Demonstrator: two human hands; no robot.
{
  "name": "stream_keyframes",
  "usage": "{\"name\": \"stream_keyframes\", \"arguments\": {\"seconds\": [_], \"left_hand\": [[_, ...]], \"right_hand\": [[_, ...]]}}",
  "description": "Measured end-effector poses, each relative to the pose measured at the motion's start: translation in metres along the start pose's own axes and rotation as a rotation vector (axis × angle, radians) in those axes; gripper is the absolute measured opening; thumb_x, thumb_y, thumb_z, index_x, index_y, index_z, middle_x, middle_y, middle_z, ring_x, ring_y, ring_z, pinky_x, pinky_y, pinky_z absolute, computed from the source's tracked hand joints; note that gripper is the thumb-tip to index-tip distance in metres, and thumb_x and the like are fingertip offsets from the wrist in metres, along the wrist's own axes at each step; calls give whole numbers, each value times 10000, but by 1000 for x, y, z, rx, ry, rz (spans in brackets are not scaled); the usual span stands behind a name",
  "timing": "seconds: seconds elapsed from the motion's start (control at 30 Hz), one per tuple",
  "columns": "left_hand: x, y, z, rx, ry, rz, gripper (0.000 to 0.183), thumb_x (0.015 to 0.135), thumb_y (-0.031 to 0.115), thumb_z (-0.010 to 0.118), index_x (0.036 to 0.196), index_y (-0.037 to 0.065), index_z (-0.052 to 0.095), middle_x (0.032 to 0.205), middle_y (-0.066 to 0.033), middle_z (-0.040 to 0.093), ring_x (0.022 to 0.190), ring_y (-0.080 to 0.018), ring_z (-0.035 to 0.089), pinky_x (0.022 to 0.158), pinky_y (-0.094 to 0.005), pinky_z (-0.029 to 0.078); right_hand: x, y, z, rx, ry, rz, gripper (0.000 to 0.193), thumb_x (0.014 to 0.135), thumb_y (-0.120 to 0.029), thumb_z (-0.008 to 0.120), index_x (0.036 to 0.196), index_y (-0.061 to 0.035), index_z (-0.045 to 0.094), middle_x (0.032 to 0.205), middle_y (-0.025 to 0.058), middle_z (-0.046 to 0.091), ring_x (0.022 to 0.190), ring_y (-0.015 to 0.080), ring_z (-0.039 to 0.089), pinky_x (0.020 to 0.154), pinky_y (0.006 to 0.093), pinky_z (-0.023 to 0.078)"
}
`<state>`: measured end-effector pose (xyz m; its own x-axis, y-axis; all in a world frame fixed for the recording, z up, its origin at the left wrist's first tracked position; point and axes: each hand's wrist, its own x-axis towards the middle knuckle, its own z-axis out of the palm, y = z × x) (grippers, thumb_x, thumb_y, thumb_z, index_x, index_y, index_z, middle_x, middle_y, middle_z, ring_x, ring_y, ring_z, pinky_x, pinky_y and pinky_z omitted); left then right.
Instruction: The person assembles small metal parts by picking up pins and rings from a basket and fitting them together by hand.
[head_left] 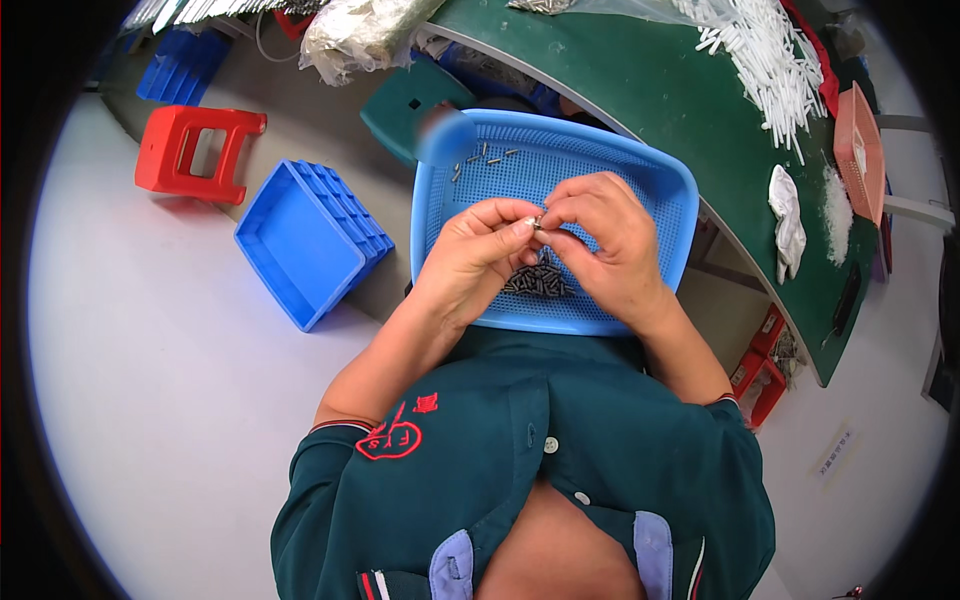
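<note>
Over a blue perforated plastic basket (pixel 430 235) on my lap, my left hand (pixel 478 248) and my right hand (pixel 612 240) meet fingertip to fingertip. Both are closed in a pinch on a small metal piece (pixel 537 223). Most of that piece is covered by the fingers, so its exact kind does not show. Below my hands, in the near part of the basket, lies a heap of small dark cylindrical pieces (pixel 540 281). Several loose shiny metal pins (pixel 487 155) are scattered at the basket's far left.
A green-topped table (pixel 655 85) curves along the far right, bearing a pile of white sticks (pixel 765 60) and a white glove (pixel 787 222). On the left stand a blue bin (pixel 300 245) and a red stool (pixel 195 155). A green stool (pixel 410 100) is behind the basket.
</note>
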<state>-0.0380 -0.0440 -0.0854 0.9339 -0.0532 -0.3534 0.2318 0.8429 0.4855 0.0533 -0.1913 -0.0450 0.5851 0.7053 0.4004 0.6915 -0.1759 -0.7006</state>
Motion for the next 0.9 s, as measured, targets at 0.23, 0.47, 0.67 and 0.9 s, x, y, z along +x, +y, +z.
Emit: {"name": "stream_keyframes", "arguments": {"seconds": [0.23, 0.47, 0.67, 0.9], "left_hand": [[-2, 12, -2, 34, 55, 176, 133, 870, 64, 595, 990, 8, 580, 930, -94, 633, 797, -129, 586, 714, -253, 487], [0, 10, -9, -49, -1, 119, 110, 870, 62, 584, 974, 27, 579, 958, -93, 624, 784, -124, 570, 702, -254, 474], [-2, 9, -8, -86, 9, 75, 101, 878, 67, 572, 971, 29, 581, 939, -83, 621, 798, -124, 567, 705, -257, 473], [-6, -2, -8, -85, -2, 12, 110, 880, 73, 567, 981, 32, 576, 933, -90, 604, 804, -127, 548, 685, -249, 457]], "right_hand": [[-3, -2, 3, 220, -12, 343, 138, 695, -54, 670, 827, -64, 627, 840, 67, 613, 786, 249, 587, 655, 355, 484], [-27, 15, 26, -236, -401, 29, 168, 681, -122, 700, 803, -55, 606, 779, 68, 562, 743, 260, 572, 621, 368, 481], [-33, 24, 39, -305, -340, 34, 102, 679, -120, 658, 696, -49, 587, 678, 98, 543, 690, 274, 577, 600, 396, 477], [-28, 17, 17, -1, -241, 261, 73, 758, -75, 629, 772, -14, 591, 735, 98, 611, 696, 245, 606, 611, 345, 484]]}}
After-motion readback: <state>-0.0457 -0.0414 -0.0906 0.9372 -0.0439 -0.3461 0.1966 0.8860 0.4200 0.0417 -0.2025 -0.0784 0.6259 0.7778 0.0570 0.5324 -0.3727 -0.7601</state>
